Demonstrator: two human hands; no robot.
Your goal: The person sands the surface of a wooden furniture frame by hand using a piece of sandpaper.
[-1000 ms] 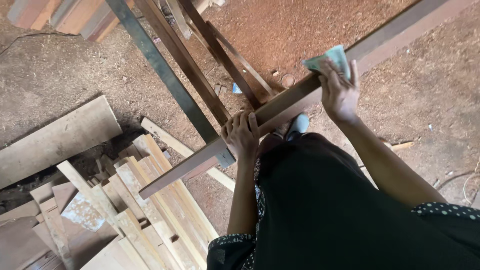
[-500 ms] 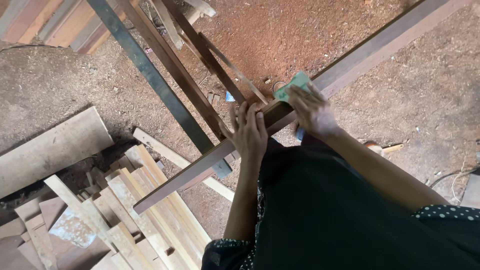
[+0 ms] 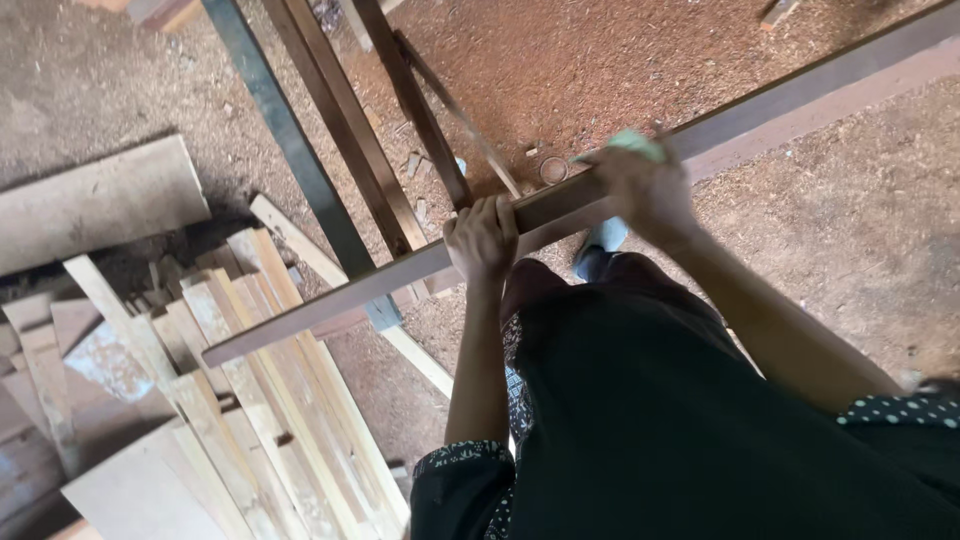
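Left hand fingers wrap tight around long brown wooden plank, which slants across above the sawdust floor. Right hand presses a small green sanding pad onto the plank, fingers closed over it. Pale wooden offcuts piled lower left.

1 head camera looks steeply down (close) over the person's arms.

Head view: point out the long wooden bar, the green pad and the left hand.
bar [image 3: 400, 275], head view, bare top face left of the hands
green pad [image 3: 632, 142], head view, edge showing above the right hand
left hand [image 3: 482, 238], head view, knuckles gripping the bar
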